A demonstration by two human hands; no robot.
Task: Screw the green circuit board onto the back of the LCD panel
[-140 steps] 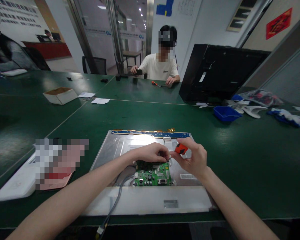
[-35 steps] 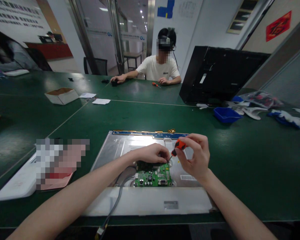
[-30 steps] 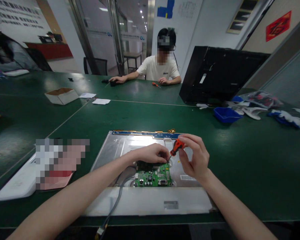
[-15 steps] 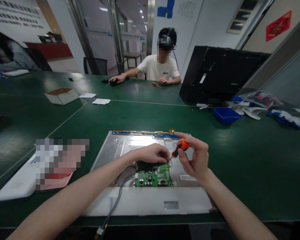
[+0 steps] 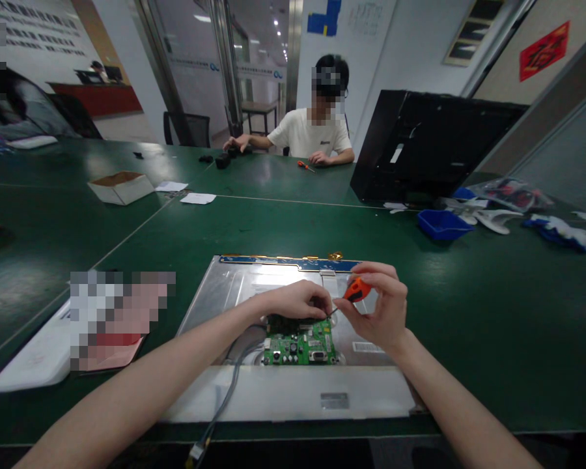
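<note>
A metal-backed display panel (image 5: 209,286) lies flat in front of me, a green circuit board (image 5: 300,345) on its middle. My right hand (image 5: 383,306) grips an orange-and-black screwdriver (image 5: 357,289) by its handle, tilted so the shaft points down and left to the board's upper right corner. At that corner my left hand (image 5: 300,301) is closed, fingertips together beside the screwdriver's tip. Whatever it pinches is too small or hidden to make out. Grey cables (image 5: 234,378) run from the board's left side over the panel's front edge.
Left of the panel lie a white casing (image 5: 34,355) and a pink sheet (image 5: 122,352). Farther off are an open cardboard box (image 5: 122,187), a blue tray (image 5: 443,225) and a large black monitor (image 5: 434,146). A person (image 5: 312,133) sits across the green table (image 5: 273,228).
My right hand's fingers have shifted on the screwdriver handle, the thumb now lower toward the shaft. My left hand stays put. The person opposite has drawn a hand back from a black object.
</note>
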